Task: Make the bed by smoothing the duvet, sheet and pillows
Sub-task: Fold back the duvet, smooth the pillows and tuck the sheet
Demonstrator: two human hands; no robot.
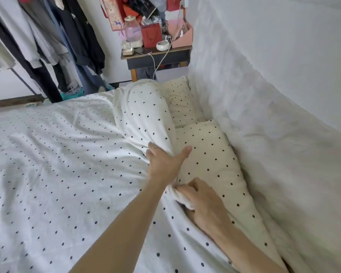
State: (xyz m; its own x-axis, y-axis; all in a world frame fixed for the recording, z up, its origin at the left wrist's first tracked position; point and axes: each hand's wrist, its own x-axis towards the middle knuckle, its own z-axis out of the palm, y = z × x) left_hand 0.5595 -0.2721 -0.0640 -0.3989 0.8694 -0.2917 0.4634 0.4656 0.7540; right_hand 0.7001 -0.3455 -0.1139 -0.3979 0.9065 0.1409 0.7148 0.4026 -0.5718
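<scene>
A white duvet with dark dots (57, 164) covers the bed, wrinkled, with a raised fold (146, 115) bunched along its top edge. Two cream dotted pillows lie by the headboard: the near pillow (211, 160) and the far pillow (180, 103). My left hand (163, 164) grips the duvet's fold at its lower end, thumb spread toward the near pillow. My right hand (203, 200) is closed on the duvet's edge, right beside the near pillow.
A white padded headboard (264, 125) runs along the right. Beyond the bed stands a dark bedside table (158, 58) crowded with a jar, red bags, a bowl and cables. Clothes hang on a rack (47, 36) at the left.
</scene>
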